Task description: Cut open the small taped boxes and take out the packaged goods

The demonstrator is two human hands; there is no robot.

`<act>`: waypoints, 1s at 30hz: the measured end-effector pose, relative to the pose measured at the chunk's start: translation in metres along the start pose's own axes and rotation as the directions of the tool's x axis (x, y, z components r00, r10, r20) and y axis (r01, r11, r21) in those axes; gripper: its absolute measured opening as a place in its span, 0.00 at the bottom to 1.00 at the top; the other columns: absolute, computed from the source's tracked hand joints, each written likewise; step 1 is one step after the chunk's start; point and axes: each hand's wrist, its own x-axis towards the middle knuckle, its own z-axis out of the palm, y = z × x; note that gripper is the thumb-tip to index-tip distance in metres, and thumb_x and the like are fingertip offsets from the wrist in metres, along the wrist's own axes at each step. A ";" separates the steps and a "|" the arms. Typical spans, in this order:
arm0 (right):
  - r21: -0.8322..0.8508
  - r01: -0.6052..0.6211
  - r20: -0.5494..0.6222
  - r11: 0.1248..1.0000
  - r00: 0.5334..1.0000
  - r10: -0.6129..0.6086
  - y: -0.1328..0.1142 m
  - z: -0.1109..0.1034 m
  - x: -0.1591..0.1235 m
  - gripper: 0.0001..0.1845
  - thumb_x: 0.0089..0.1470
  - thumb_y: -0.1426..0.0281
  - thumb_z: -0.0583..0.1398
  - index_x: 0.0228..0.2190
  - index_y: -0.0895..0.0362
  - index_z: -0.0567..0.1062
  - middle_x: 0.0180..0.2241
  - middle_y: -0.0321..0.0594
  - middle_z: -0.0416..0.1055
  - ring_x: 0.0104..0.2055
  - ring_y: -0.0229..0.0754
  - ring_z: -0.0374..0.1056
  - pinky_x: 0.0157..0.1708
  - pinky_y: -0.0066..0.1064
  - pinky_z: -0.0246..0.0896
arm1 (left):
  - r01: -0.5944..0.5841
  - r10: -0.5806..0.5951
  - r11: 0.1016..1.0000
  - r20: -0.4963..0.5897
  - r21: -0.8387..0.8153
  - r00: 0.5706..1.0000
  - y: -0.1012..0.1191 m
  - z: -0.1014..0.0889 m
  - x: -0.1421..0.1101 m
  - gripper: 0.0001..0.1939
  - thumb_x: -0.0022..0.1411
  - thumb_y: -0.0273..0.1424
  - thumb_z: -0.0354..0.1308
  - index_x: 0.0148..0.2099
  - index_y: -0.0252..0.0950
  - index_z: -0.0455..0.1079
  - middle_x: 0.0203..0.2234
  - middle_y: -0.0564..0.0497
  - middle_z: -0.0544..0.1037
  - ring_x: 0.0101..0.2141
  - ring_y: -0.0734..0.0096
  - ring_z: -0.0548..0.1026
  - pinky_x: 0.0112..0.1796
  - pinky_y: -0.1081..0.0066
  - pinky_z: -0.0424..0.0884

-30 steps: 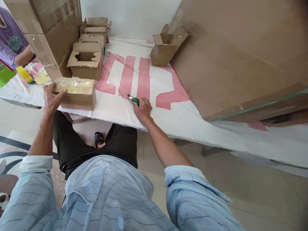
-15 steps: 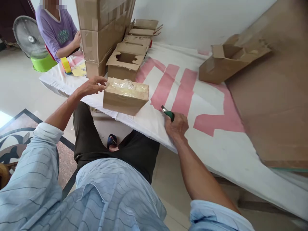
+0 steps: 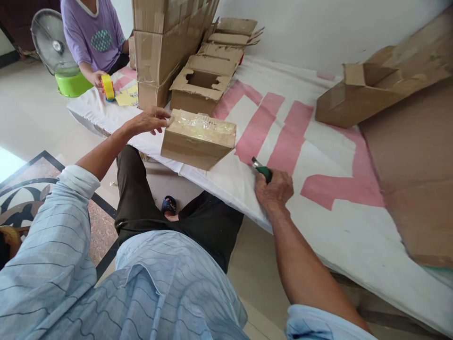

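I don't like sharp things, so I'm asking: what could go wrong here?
The cutter in the right hand has its metal tip showing, so it might nick the left hand if that strays near. The taped box sits near the front edge of the table, so a bump might knock it off.

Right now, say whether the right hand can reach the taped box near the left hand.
Probably yes: the right hand, holding a green-handled cutter, is near the box, and only tablecloth shows between them.

one green-handled cutter, one yellow tape roll, one fan, one sandal
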 end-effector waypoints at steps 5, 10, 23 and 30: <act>0.030 0.028 -0.057 0.999 0.998 -0.026 -0.007 -0.002 -0.001 0.20 0.58 0.62 0.58 0.46 0.56 0.82 0.46 0.62 0.81 0.54 0.68 0.73 0.57 0.60 0.70 | -0.006 0.007 1.000 -0.046 0.011 0.999 0.001 0.006 0.004 0.23 0.62 0.29 0.78 0.59 0.33 0.84 0.43 0.42 0.87 0.39 0.58 0.86 0.43 0.58 0.84; 0.048 0.059 -0.074 0.997 0.996 -0.056 -0.005 0.001 0.000 0.18 0.58 0.62 0.58 0.45 0.54 0.82 0.45 0.60 0.81 0.52 0.67 0.73 0.57 0.60 0.71 | -0.007 0.010 0.999 -0.065 0.051 0.998 0.004 0.013 0.008 0.27 0.65 0.28 0.74 0.65 0.32 0.82 0.48 0.37 0.86 0.39 0.56 0.86 0.41 0.59 0.84; 0.196 -0.046 -0.049 0.979 0.997 0.057 -0.025 -0.006 0.012 0.15 0.59 0.58 0.59 0.42 0.53 0.78 0.43 0.55 0.81 0.52 0.63 0.75 0.56 0.56 0.72 | -0.123 0.119 0.992 -0.132 -0.021 0.984 0.007 0.032 -0.014 0.30 0.60 0.38 0.74 0.64 0.37 0.83 0.47 0.44 0.84 0.34 0.68 0.81 0.30 0.72 0.78; 0.786 -0.303 0.195 0.539 0.949 0.249 -0.127 -0.004 0.054 0.27 0.60 0.40 0.64 0.37 0.50 0.73 0.34 0.39 0.79 0.36 0.48 0.76 0.36 0.39 0.71 | -0.073 0.025 0.976 -0.224 -0.207 0.974 0.006 0.053 -0.018 0.32 0.59 0.52 0.72 0.60 0.40 0.84 0.43 0.47 0.84 0.37 0.64 0.83 0.33 0.71 0.78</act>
